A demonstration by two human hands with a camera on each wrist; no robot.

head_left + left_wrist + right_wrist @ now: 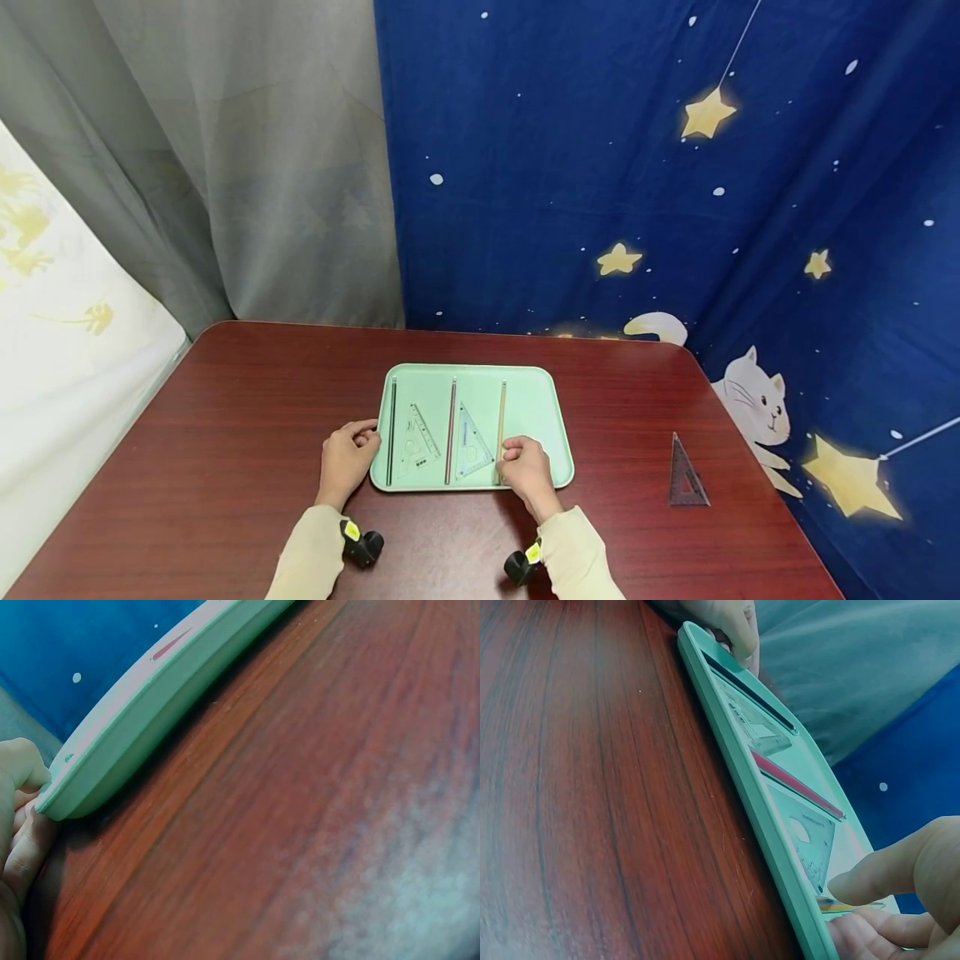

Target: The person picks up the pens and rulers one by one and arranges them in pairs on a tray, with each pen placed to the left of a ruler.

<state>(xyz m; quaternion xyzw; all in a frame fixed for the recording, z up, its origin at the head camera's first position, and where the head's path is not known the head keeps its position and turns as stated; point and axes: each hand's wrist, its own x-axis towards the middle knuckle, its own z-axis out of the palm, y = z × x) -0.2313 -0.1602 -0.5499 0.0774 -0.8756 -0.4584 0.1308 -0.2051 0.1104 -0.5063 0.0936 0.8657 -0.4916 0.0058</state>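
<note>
A light green tray (555, 417) lies on the table. My left hand (348, 460) grips its left rim, thumb on top, as the left wrist view shows. On the tray, from left to right, are a black pencil (392, 433), a clear set square (420, 442), a red pencil (451, 433), a second clear set square (472, 446) and a yellow pencil (502, 408), all roughly in a row. With thumb and curled fingers, my right hand (528, 473) holds the yellow pencil near its lower end; the fingers partly hide it in the right wrist view.
A dark translucent set square (684, 479) lies on the reddish-brown table (615, 417), well to the right of the tray. Grey and blue star-patterned curtains (555, 167) hang behind the table, with a white cloth (75, 375) at the left.
</note>
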